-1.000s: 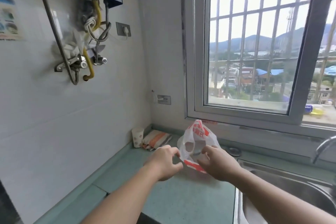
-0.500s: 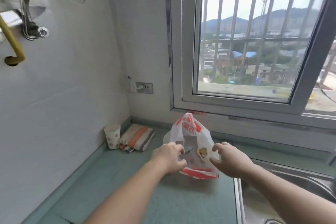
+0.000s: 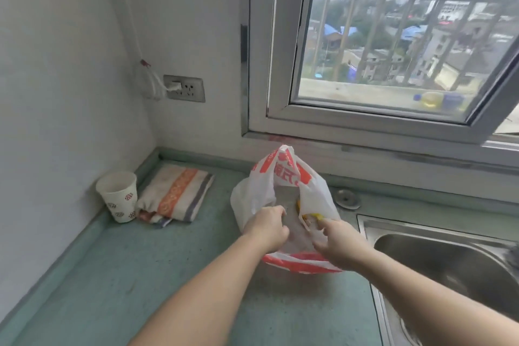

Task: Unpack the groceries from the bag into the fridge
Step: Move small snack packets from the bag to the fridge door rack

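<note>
A white plastic grocery bag [image 3: 283,174] with red print stands on the green countertop [image 3: 157,275] below the window. My left hand [image 3: 266,226] grips the left side of the bag's mouth. My right hand [image 3: 341,241] pinches the right side of the mouth. Between them the bag gapes and something yellow [image 3: 313,216] shows inside, mostly hidden by plastic. No fridge is in view.
A paper cup [image 3: 119,196] and a folded striped cloth [image 3: 177,194] sit in the left corner by the wall. A steel sink [image 3: 449,270] lies to the right of the bag. A wall socket [image 3: 184,88] with a plug is above the counter.
The view has tilted down and moved closer to the counter. Both hands have taken hold of the bag's mouth and pulled it wider apart.
</note>
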